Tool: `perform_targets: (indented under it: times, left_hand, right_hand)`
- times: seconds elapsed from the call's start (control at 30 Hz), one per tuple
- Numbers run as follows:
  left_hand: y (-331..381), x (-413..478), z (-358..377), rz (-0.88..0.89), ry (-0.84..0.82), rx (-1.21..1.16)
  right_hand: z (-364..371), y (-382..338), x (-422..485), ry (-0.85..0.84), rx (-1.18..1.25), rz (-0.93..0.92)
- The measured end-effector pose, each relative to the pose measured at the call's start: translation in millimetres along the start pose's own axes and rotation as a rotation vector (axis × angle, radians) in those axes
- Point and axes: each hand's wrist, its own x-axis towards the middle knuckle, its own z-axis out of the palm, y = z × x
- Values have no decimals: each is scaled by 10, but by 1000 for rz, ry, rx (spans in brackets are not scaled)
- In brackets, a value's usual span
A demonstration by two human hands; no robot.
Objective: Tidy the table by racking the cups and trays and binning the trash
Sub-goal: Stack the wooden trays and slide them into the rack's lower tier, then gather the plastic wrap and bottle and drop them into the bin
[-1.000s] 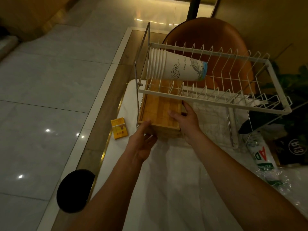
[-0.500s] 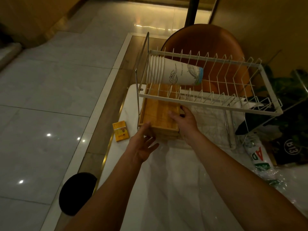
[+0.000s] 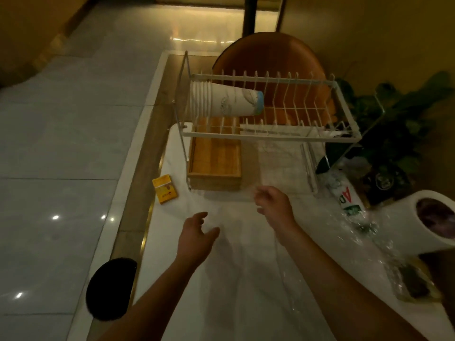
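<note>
Both hands have left the wooden tray (image 3: pixel 214 161), which half a second ago they touched at its near edge. We see the left hand (image 3: pixel 197 238) now over the bare white bench (image 3: pixel 236 279), well short of the tray, its fingers (image 3: pixel 200 217) spread apart and holding nothing. The right hand (image 3: pixel 273 205) hovers just off the tray's near right corner, at about 1 o'clock from the left hand; its fingers are loosely curled and blurred, so we cannot tell whether they grip anything. The tray lies flat on the lower level of the white wire rack (image 3: pixel 266 134), at the left end. The stack of paper cups (image 3: pixel 221 99) lies on its side on the upper tier, rims to the left, as before. A yellow packet (image 3: pixel 165 189) lies on the bench at 9 o'clock from the tray. New at the 3 o'clock edge of view: a paper-towel roll (image 3: pixel 423 220) beside crumpled plastic wrappers (image 3: pixel 349 198).
</note>
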Motion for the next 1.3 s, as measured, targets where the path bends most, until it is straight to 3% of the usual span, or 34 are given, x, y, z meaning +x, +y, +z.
perform_targets:
  times: [0.17,0.3,0.37,0.47,0.57,0.73,0.97,1.13,1.3]
  left_hand:
    - [-132,-461,247,271,-178,258]
    - [-55,-752,588,401,-295,288]
    - [36,-857,795,398,-325,274]
    - [180,-959,1091,255,-312,172]
    - [320,-1047,1410,67,-293,92]
    - [437,-1119,1863,-284,-201,-202]
    - [510,-1099,1972,-214,-18,-62]
    - [416,-1064,1803,-128,9,-105]
    - [400,-1142,1846,-320,-51,-239]
  right_hand:
    - [-448,369,-772,93,-238,-81]
    - [-993,599,-1311,343,-387,-188]
    - [-1342,741,-1520,491,-445,-218]
    - [-1881,976,-1625,642,-580,-140]
    - [-2293,1237,-1499,575,-749,135]
    - [-2435,1506,-1225,319,-422,270]
    - [-2482,1735,-1166,268,-632,132]
    - [-2607,1707,-1152,503,-959,-98]
    - [-2511,1559,-922,355,-904,112]
